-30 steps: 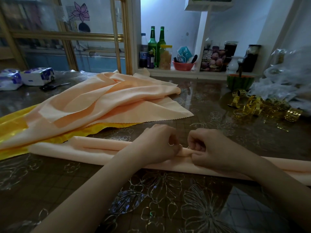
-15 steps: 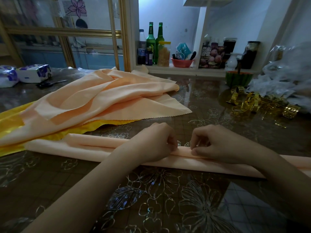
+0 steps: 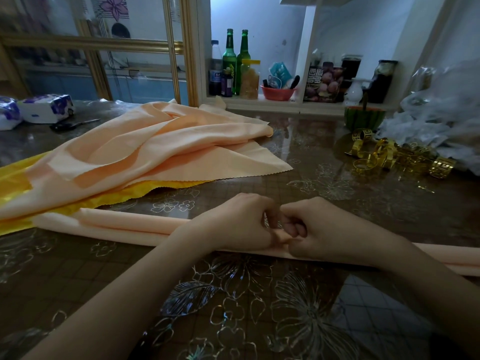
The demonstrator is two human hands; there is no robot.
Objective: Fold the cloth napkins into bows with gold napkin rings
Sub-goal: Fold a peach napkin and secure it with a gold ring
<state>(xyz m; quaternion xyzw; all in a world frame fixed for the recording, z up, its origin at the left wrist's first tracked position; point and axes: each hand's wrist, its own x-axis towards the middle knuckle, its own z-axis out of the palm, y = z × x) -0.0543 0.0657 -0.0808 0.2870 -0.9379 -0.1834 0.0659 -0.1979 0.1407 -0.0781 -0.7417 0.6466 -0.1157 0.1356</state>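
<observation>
Near edge of bench [image 3: 233, 315] is out of frame under both forearms. The flower-print glass top btw camera & hands lies bare, so there's room there. Folded napkin [image 3: 124, 226], a long peach strip, lies across the bench L to R. Its L end is just beside the yellow cloth [image 3: 166, 189] and its R end runs out of frame.

L hand [image 3: 241, 224] & R hand [image 3: 322, 229] sit on the strip's middle, knuckles touching. Vs 0.5 s ago: hands were apart w/ a stretch of strip showing btw them. Now they've closed up, w/ only a small bunch of cloth visible in the gap. Strip lies in approx the same place.

Pose: both forearms come in from the bottom corners, angled inward, wrists low on the strip. Palms down, fingers [image 3: 293, 227] of both hands curled under & clamped on the napkin at its centre, thumbs pinching the near fold.

Past the hands is a band of bare bench. Further back on the L is a pile of loose peach napkins [image 3: 155, 152] lying over the yellow cloth, w/ a zigzag-cut corner pointing toward mid-bench. On the R is a heap of gold napkin rings [image 3: 389, 157], well apart from the hands, w/ bare glass btw. Just behind the rings are clear plastic bags [image 3: 441, 120] & a watermelon-shaped bowl [image 3: 363, 118]. Far L are scissors [image 3: 72, 124] & tissue packs [image 3: 44, 107]. At the far edge the bench meets a shelf ledge [image 3: 272, 106] carrying green bottles [image 3: 230, 61] & a red bowl [image 3: 278, 92]
</observation>
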